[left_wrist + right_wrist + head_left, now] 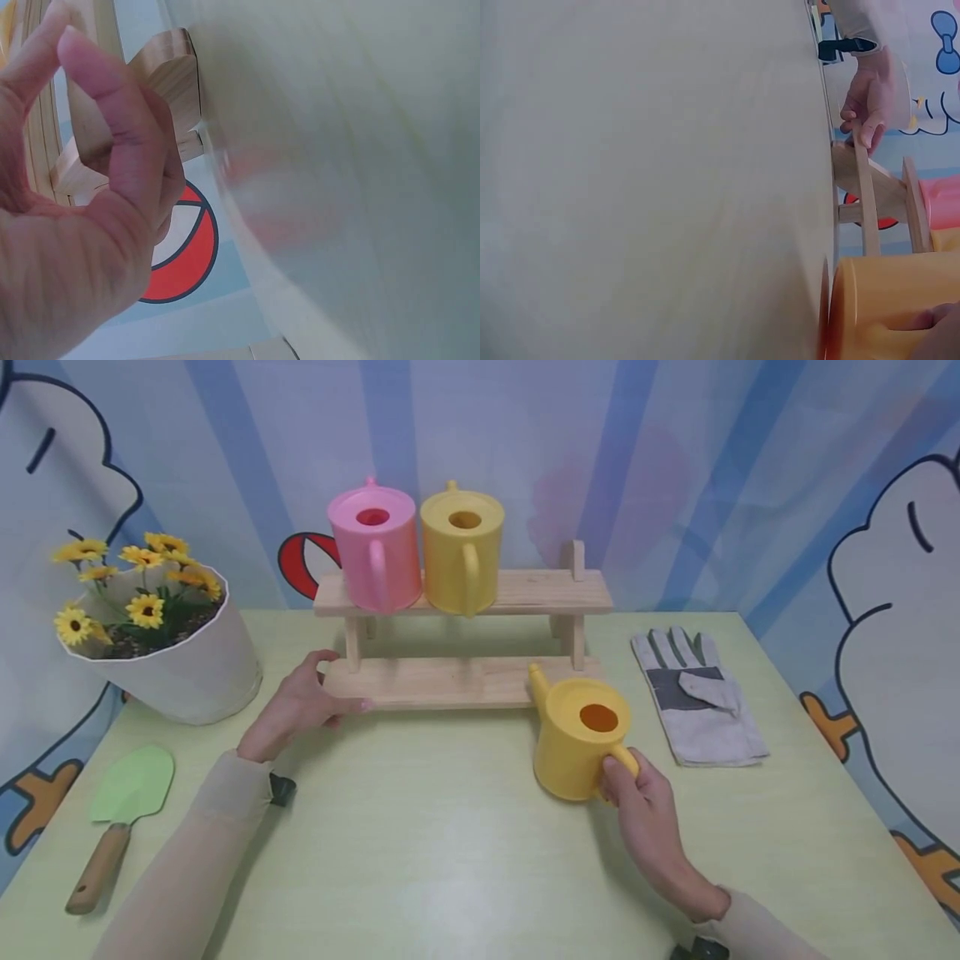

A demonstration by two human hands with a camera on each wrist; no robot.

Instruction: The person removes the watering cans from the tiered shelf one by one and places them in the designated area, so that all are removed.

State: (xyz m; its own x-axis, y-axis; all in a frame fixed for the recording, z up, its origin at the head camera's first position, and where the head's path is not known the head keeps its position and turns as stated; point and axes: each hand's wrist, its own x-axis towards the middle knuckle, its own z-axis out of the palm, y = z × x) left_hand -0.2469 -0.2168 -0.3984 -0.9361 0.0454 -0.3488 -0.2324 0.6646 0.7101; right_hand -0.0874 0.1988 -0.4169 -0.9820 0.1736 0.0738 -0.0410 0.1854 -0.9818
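Observation:
My left hand grips the left end of the lower board of a two-tier wooden shelf, thumb along its front edge. The left wrist view shows the fingers bent round the board's end. With my right hand I hold the handle of a yellow watering can, its spout toward the shelf. In the right wrist view the can's base is close over the table. On the upper board stand a pink watering can and a second yellow watering can, handles facing me.
A white pot of yellow flowers stands left of the shelf. Nearer on that side lies a green trowel with a wooden handle. A grey-and-white glove lies flat at the right. Behind the table hangs a blue printed curtain.

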